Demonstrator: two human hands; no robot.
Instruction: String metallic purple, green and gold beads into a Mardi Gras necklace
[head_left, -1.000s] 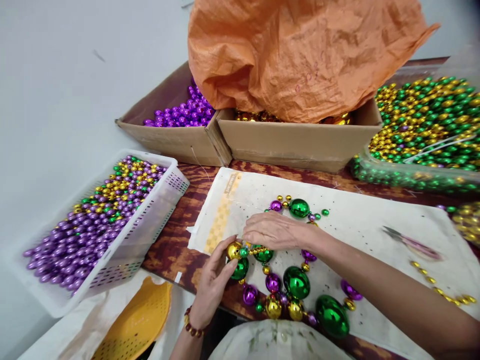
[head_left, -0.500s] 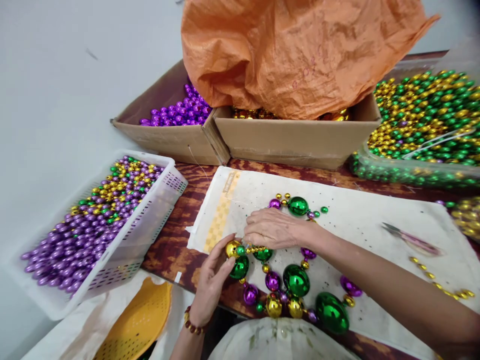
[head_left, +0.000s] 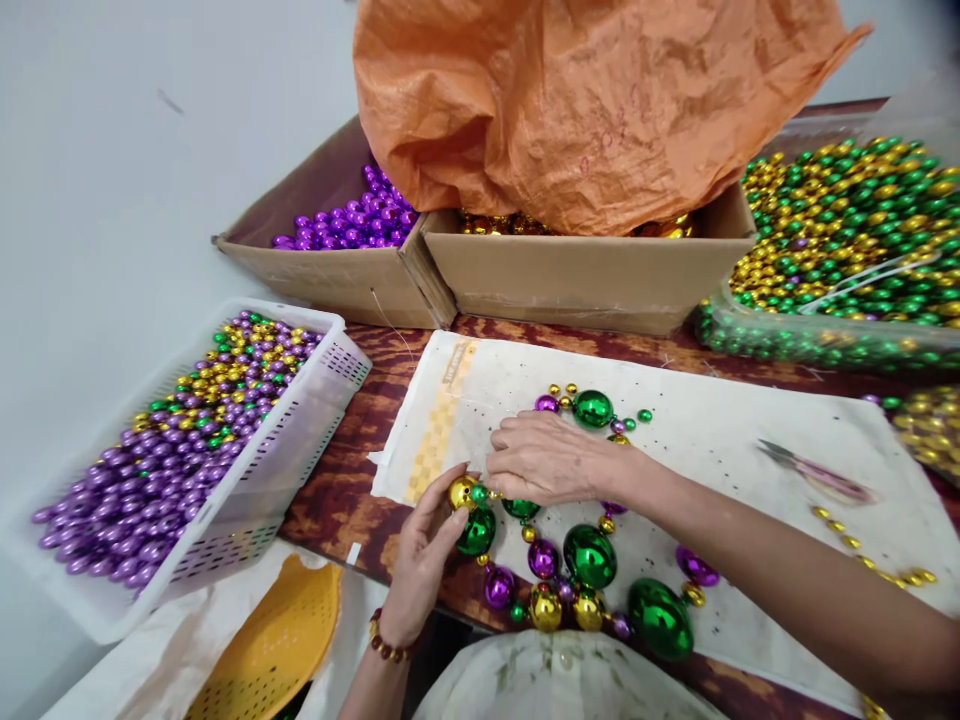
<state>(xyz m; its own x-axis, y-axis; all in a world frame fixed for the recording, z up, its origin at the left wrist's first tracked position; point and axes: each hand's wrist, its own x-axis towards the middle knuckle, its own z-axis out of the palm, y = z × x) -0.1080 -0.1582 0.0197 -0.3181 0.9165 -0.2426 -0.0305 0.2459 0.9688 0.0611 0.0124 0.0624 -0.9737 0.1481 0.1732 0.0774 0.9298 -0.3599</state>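
Observation:
My left hand (head_left: 427, 550), with a beaded bracelet at the wrist, pinches a gold ball (head_left: 462, 492) at the left end of a bead string. Just right of it, my right hand (head_left: 551, 458) is bent over small beads beside a green bead (head_left: 478, 494); its fingertips are closed, and what they hold is hidden. Large green (head_left: 590, 556), purple (head_left: 543, 559) and gold balls (head_left: 545, 607) of the strand lie below my right hand on the white cloth (head_left: 720, 430). Another green ball (head_left: 593, 408) lies above it.
Scissors (head_left: 817, 472) and a short gold bead string (head_left: 851, 542) lie to the right. A white basket of beads (head_left: 255, 455) stands left, above a yellow basket (head_left: 277, 640). Behind are cardboard boxes (head_left: 585, 280), an orange sack (head_left: 570, 110) and a clear bead tub (head_left: 832, 335).
My right hand has shifted slightly down over the small gold beads, covering more of them. My left hand keeps its pinch on the gold ball. The whole view has moved slightly.

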